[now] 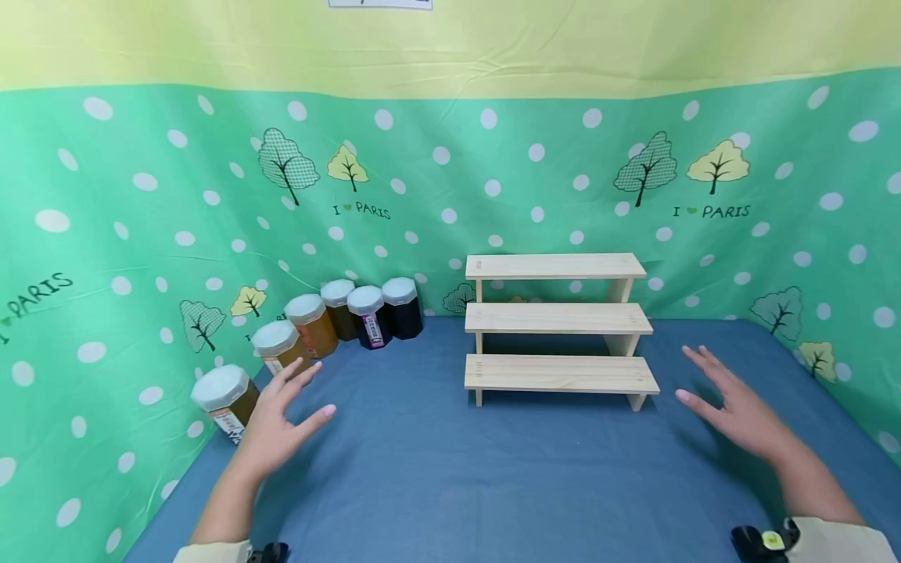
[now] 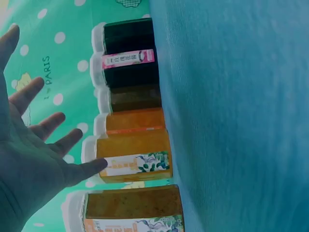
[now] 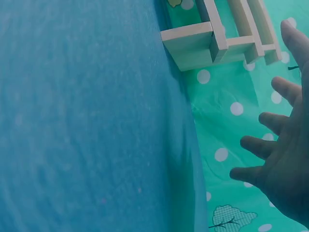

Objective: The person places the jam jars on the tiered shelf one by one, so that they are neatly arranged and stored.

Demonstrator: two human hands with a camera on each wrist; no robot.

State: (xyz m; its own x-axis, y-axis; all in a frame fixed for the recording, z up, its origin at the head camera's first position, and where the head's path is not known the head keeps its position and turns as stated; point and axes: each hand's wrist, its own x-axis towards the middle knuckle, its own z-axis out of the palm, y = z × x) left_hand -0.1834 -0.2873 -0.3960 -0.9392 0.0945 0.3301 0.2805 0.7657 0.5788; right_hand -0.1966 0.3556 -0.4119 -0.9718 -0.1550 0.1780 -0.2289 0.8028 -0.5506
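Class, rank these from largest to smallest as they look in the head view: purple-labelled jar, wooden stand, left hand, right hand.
1. Wooden stand
2. Left hand and right hand: too alike in size to rank
3. Purple-labelled jar

Green dotted backdrop (image 1: 512, 152) wraps back and sides. Tree prints (image 1: 719, 163) and "PARIS" lettering (image 1: 728, 211) on the backdrop. Yellow band (image 1: 633, 47) above backdrop; white paper (image 1: 380, 3), partly visible, over that. Blue tabletop (image 1: 450, 485) at backdrop's foot.
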